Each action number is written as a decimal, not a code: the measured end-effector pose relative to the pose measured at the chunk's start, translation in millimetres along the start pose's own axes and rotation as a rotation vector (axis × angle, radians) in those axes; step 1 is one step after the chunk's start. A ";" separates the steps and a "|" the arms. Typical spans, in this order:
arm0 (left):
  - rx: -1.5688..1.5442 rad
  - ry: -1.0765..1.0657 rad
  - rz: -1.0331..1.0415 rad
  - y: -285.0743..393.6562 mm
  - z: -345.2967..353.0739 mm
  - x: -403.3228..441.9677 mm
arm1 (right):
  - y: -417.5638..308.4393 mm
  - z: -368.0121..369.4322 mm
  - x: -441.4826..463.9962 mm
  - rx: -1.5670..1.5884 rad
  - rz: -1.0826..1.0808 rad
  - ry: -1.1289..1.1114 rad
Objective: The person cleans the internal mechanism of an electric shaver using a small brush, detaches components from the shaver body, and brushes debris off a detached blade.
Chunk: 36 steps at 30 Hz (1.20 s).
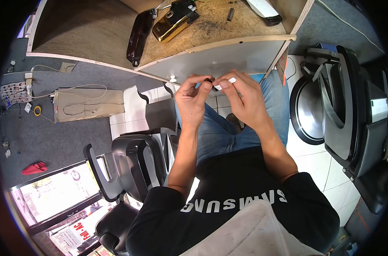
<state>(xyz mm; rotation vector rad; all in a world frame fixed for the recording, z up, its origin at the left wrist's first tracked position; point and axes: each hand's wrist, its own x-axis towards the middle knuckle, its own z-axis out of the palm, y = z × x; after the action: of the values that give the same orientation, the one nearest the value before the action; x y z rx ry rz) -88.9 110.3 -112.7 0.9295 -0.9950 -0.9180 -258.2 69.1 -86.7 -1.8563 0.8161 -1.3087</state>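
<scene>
Above my lap, both my hands meet fingertip to fingertip. My left hand [191, 99] is closed in a pinch on a small black piece [208, 80], whose exact kind I cannot make out. Between the thumb and fingers of my right hand [247, 100] is a small white stick-like piece [232, 80], its near end close to the black piece. Fingers hide much of both. On the worn wooden shelf [211, 32] ahead lie a dark brown hair clipper [139, 36], a gold and black hair clipper [175, 21] and a white and black trimmer [265, 12].
A small dark bar [230, 14] lies on the shelf among dark specks. The drawer front [219, 59] is just beyond my hands. Black salon chairs [136, 164] stand left and right [351, 98]. Cardboard [87, 104] and a power strip [15, 93] are at far left.
</scene>
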 end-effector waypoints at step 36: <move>-0.024 0.014 -0.037 -5.2 1.9 -0.8 | 2.9 3.4 -1.4 0.189 0.181 0.133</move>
<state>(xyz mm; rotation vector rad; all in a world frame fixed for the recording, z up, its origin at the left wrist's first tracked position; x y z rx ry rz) -91.8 108.9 -117.2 0.9353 -0.9557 -0.9514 -255.6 69.4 -90.7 -1.5253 0.8756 -1.3543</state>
